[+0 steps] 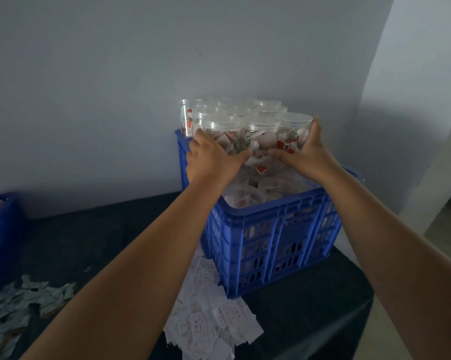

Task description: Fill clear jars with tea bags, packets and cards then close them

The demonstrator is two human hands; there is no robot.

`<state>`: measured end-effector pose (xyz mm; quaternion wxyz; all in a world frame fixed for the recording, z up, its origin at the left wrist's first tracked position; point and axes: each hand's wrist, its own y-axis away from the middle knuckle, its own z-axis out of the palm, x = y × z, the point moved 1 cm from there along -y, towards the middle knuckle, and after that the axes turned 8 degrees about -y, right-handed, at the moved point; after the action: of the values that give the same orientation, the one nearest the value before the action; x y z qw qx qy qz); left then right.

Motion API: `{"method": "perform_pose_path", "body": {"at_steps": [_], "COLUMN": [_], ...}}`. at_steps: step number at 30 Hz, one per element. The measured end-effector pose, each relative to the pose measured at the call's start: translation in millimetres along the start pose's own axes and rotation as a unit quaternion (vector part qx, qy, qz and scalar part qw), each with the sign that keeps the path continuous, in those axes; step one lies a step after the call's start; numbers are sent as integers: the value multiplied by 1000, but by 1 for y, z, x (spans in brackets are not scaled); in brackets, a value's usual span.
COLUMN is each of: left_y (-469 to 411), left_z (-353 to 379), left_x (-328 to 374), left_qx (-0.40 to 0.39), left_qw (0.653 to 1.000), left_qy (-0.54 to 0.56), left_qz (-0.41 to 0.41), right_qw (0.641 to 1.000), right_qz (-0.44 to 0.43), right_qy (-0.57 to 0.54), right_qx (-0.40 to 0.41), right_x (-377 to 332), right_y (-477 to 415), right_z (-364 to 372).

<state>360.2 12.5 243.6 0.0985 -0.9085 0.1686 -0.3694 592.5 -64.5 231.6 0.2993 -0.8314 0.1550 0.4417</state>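
- Hands worked as a pair: the left hand (214, 158) and the right hand (309, 152) were set apart, one at each end of a front row of three clear plastic jars (260, 131) with clear lids. They squeezed the row between them, fingers curved round the outer jars and thumbs reaching inward along the front.
- That two-sided clamp probably let the whole row be shifted or steadied as one, rather than jar by jar.
- The row sat at centre frame, on a lower layer inside a blue slatted plastic crate (271, 203). More lidded jars (268, 103) were packed close behind it, towards the grey wall (115, 100).
- The held jars looked full of white tea bags with red and green bits, lids already on, so this batch seemed finished and ready to stow.
- At lower centre, a heap of white printed cards (219, 318) lay on the dark cloth-covered table (115, 229). A spread of pale green packets (24, 302) lay at lower left, likely stock for later jars.
- A second blue bin (1, 229) stood at the left edge; its contents could not be made out.
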Motion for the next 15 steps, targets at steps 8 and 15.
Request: {"method": "perform_pose_path", "body": {"at_steps": [8, 15], "left_y": [-9, -9], "left_z": [13, -28], "left_x": [-15, -36], "left_qx": [41, 15], "left_qw": [998, 998], "left_qy": [-22, 14], "left_qz": [29, 59], "right_qw": [999, 987], "right_qz": [26, -21], "right_qy": [37, -25], "right_qx": [7, 157], "right_x": [0, -28], "right_y": [4, 26], "right_z": [-3, -16]}}
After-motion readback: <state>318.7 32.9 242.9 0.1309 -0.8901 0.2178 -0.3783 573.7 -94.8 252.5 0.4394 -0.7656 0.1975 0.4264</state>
